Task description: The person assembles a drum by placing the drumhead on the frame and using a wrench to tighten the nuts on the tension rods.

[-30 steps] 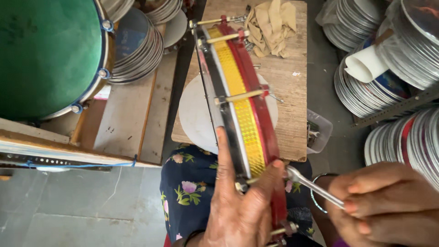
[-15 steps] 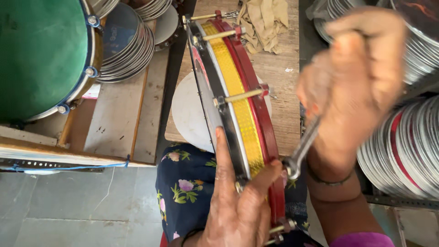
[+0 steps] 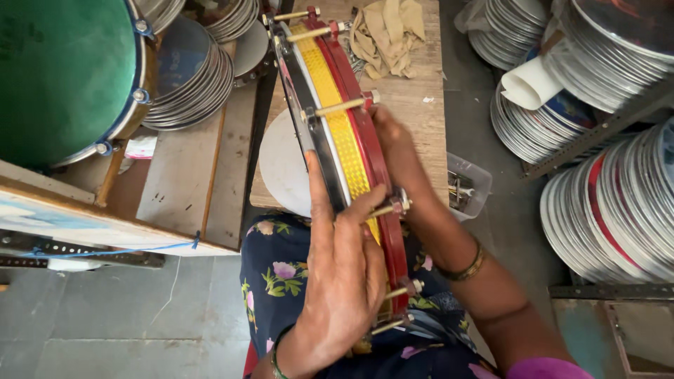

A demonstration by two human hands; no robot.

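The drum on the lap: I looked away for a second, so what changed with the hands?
The right hand left the metal tool, now out of view, and moved up to grip the frame drum by its red rim. The left hand stayed clamped on the near edge.

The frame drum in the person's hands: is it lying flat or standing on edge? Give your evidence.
On edge. The frame drum shows its yellow side band and red rim to the camera, while the left hand clasps its near end and the right hand holds the far side.

Premises: a drum-making workshop — stacked silver metal drum rims (image 3: 604, 210) on right-hand racks, a large green-headed drum (image 3: 63, 77) far left, a worn wooden workbench (image 3: 421, 119), and a small clear plastic tray of metal fittings (image 3: 467, 186).
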